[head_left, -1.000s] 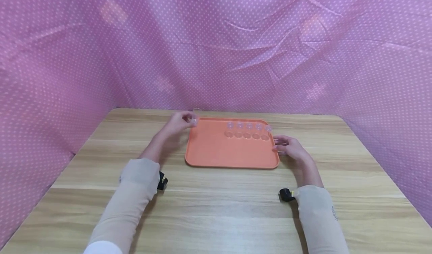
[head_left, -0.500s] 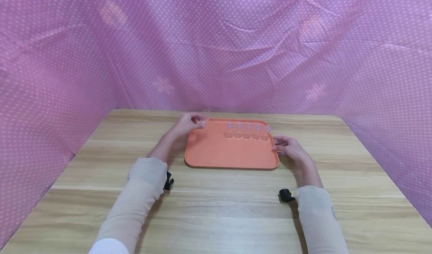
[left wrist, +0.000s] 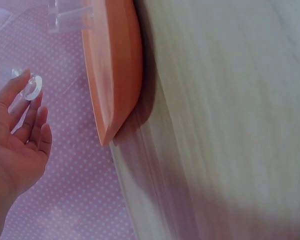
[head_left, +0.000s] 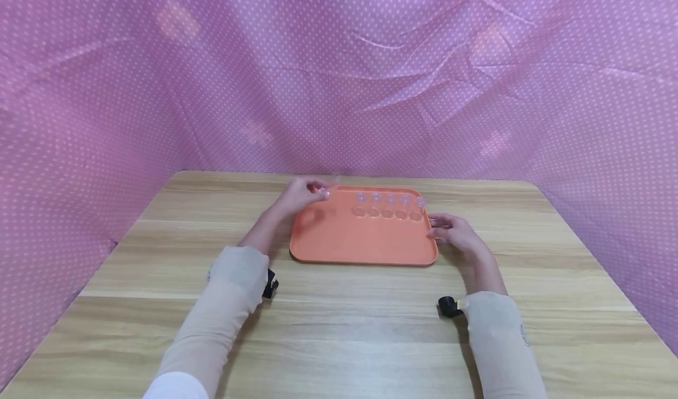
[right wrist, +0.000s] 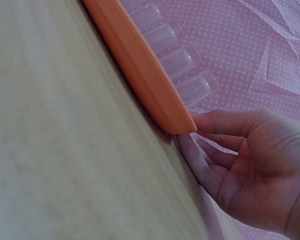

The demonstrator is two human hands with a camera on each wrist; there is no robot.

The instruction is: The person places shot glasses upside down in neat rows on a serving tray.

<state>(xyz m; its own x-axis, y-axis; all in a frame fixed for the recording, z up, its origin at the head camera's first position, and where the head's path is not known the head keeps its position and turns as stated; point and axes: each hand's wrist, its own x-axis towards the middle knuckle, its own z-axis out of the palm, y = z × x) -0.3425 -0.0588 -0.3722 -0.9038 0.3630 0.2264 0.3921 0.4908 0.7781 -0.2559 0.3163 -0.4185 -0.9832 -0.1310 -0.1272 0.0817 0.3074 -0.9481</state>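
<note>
My left hand (head_left: 304, 194) is over the far left corner of the orange tray (head_left: 365, 246). Thumb and fingertips pinch a small clear plastic cup (left wrist: 32, 88) by its thick round base; the cup's rim end points away and is faint. Farther right on the tray, several matching clear cups (head_left: 388, 213) stand in one row, bases up. At the tray's right edge, my right hand (head_left: 458, 232) grips the tray, with the thumb at the rim and fingers reaching low beside the tabletop in the right wrist view.
The tray lies near the far side of a light wooden table (head_left: 349, 328). Behind the table and along its sides hangs a pink dotted cloth (head_left: 339, 93). Each wrist carries a black camera mount (head_left: 449, 306).
My left hand has moved right with the clear cup, from the tray's far left corner to over the tray; the cup has tilted right. The right hand and cup row stay put.
</note>
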